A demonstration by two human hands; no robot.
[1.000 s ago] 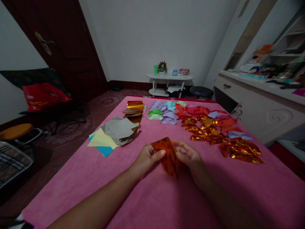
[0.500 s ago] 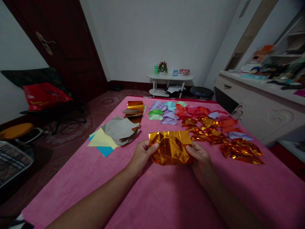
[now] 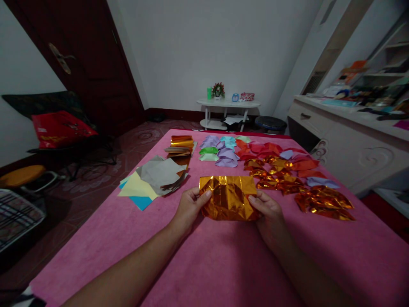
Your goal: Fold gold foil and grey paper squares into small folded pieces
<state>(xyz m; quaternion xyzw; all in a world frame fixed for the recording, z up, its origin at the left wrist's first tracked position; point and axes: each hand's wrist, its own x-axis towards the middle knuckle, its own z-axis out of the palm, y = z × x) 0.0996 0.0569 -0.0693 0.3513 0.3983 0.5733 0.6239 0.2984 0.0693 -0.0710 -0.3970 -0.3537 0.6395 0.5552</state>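
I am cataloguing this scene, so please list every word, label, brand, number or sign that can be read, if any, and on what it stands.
No text can be read.
Red bag on the chair: yellow and pale marks, perhaps lettering, too blurred to read.
Small blue object on the white table: too small to read any marking.
Items on the white cabinet: too blurred.
Gold foil: no writing visible.

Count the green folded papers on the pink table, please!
3: bright green one, pale green one just in front, mint green one farther back, rightward. Others may be hidden.
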